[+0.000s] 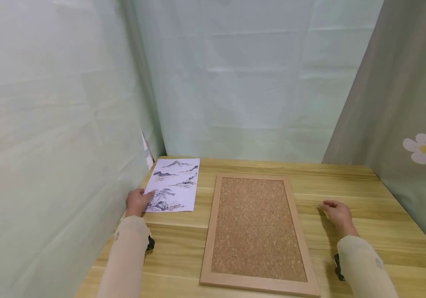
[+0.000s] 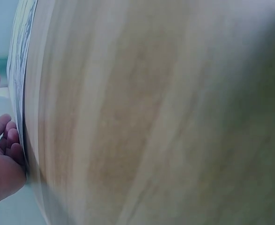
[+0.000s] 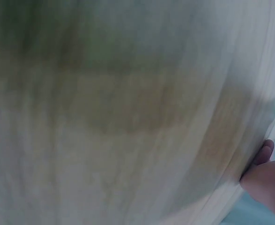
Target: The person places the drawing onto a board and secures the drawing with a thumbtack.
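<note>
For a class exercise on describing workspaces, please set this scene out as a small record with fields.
Surface: wood-grain table
Centre: cork board in a wooden frame, lying flat
Left side: paper sheet with ink-style landscapes
Left hand: at the sheet's left edge; grip unclear
Right hand: right of the board, apart from it; grip unclear
Backdrop: pale fabric

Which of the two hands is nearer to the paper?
The left. The left hand is at the near left corner of the paper; the right hand is farther away, to the right of the board.
</note>
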Motion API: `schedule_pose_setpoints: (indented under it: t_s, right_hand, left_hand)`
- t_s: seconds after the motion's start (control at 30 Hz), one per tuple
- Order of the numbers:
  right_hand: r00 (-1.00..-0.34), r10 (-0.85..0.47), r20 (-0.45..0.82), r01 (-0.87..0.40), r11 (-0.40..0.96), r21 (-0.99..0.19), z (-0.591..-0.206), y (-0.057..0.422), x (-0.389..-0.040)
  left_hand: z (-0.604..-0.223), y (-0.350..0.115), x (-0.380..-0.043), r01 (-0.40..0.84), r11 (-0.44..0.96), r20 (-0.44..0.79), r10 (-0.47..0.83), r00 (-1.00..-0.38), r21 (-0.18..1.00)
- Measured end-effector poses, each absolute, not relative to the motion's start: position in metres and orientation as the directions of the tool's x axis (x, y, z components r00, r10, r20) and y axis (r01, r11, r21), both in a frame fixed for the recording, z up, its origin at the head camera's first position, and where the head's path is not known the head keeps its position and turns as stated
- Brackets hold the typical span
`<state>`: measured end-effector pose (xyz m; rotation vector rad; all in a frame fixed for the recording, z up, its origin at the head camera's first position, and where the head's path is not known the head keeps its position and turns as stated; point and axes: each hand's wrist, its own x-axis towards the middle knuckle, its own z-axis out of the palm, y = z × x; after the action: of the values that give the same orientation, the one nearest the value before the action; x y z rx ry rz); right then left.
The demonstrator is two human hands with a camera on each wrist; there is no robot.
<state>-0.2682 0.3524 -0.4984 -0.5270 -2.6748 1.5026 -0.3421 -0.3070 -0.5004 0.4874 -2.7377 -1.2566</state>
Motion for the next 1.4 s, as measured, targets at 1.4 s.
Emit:
schedule_pose_setpoints:
  t_s: [1.4]
  right_hand:
    - [-0.907, 0.419, -0.044, 0.293, 0.553, -0.78, -0.5, 0.34, -0.275]
  left_hand:
    - [-0.498, -0.292, -0.343, -0.357, 0.664, -0.028, -0.451, -0.892, 0.657]
